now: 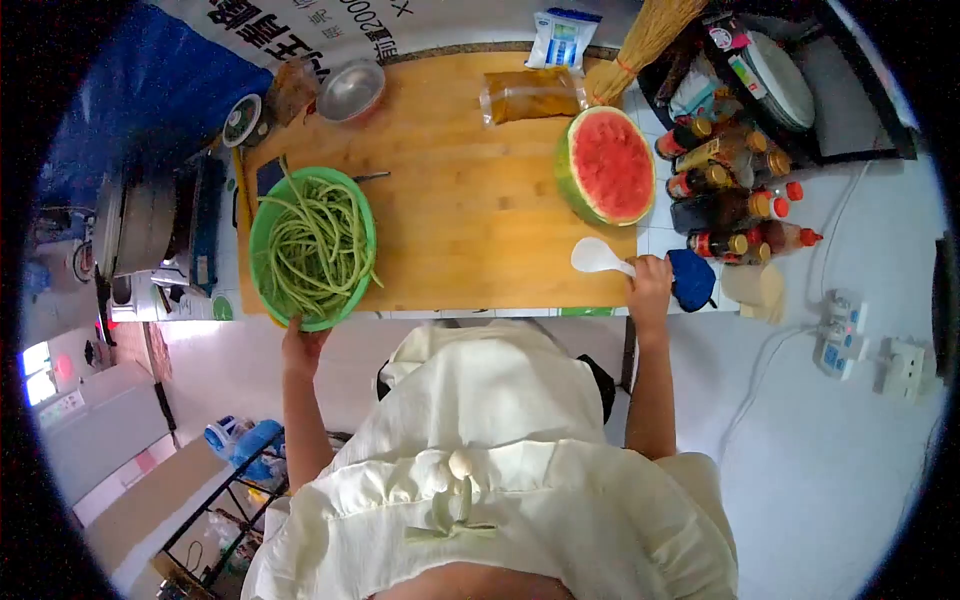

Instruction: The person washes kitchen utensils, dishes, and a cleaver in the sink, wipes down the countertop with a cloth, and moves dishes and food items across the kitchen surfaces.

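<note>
My left hand [303, 345] is closed on the near rim of a green plastic basin [371, 215], its fingers partly hidden under the edge. Long green beans [318, 240] are heaped inside the basin, a few hanging over its side. At the board's front right corner, my right hand [650, 285] is closed around the handle of a white spoon [597, 256], whose bowl points left over the wooden board [470, 220]. Right beside that hand lies a dark blue cloth-like item [692, 280]. Behind the spoon sits a cut watermelon half [612, 165], red flesh showing.
Several sauce bottles [715, 210] crowd the right side, near a black rack [840, 110]. At the back are a metal bowl [350, 92], a bag of brown liquid [533, 96], a white packet [562, 40] and a straw brush [650, 45]. A knife handle [372, 176] shows behind the basin.
</note>
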Demonstrator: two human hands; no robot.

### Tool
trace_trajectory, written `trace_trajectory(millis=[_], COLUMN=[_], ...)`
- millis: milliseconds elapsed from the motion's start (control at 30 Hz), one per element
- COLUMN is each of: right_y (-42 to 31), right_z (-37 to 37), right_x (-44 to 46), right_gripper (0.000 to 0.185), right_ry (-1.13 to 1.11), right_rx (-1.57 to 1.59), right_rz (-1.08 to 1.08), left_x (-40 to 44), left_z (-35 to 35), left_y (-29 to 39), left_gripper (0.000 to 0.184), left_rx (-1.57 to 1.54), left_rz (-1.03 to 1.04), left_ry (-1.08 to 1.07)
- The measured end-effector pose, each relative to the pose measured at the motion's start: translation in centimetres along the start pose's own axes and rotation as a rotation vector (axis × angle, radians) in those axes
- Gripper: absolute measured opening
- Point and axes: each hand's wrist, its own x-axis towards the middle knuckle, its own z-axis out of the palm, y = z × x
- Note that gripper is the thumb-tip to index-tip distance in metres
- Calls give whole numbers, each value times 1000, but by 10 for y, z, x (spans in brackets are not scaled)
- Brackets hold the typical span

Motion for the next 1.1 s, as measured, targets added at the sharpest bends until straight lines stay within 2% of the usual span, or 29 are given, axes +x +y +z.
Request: trace_trajectory(millis=[100, 167, 200, 233, 300, 467, 533, 567, 633, 667, 733, 767, 800, 867, 900, 933, 967, 1033, 1100], right_y=[13, 25, 30, 34, 41, 62, 59, 59, 35, 28, 17, 8, 5, -8, -30, -53, -75, -120, -141], right_z=[-5, -2, -5, -6, -4, 24, 39, 41, 26, 27, 29, 33, 43, 53, 47, 38, 29, 20, 38], right_x=[-1, -7, -8, -10, -13, -9, 0, 4, 15, 15, 10, 7, 1, -4, -5, -5, -1, 16, 29], right_gripper=[32, 31, 29, 29, 29, 34, 40, 45, 43, 43, 37, 30, 27, 24, 22, 20, 20, 20, 19], right_ry=[-5, 23, 20, 14, 85, 31, 290, 221, 398, 440, 453, 477, 508, 511, 369, 232, 225, -100, -171], right_rx=[26, 160, 204, 203, 315, 317, 436, 383, 425, 416, 415, 673, 1085, 1502, 1228, 950, 945, 936, 1016], right_rz=[-6, 272, 356, 348, 581, 593, 407, 455, 405, 401, 473, 535, 641, 738, 609, 479, 473, 388, 335], left_x=[4, 6, 7, 7, 15, 16, 23, 22, 9, 0, 7, 14, 22, 38, 34, 23, 14, 12, 14], left_z=[-3, -7, -5, -5, -20, -15, -16, -23, -10, -9, -6, -8, -17, -34, -19, 12, 37, 37, 26], left_y=[-7, -8, -10, -11, -14, -13, -18, -17, -10, -11, -11, -11, -17, -31, -28, -20, -11, 0, 9], left_gripper=[40, 42, 42, 42, 48, 47, 47, 46, 47, 41, 39, 37, 37, 34, 34, 32, 32, 33, 35], left_rx=[-43, 23, -10, -44, -139, -182, -211, -235, -244, -250, -308, -362, -367, -586, -591, -492, -386, -445, -375], left_rz=[19, -2, 30, 63, 22, 37, 35, 29, 11, 108, 65, 1, 12, -50, -44, 13, 65, 79, 117], left_ry=[46, 96, 88, 82, 33, -45, -52, -60, -72, -229, -130, -49, -38, -544, -537, -211, 112, 133, 170])
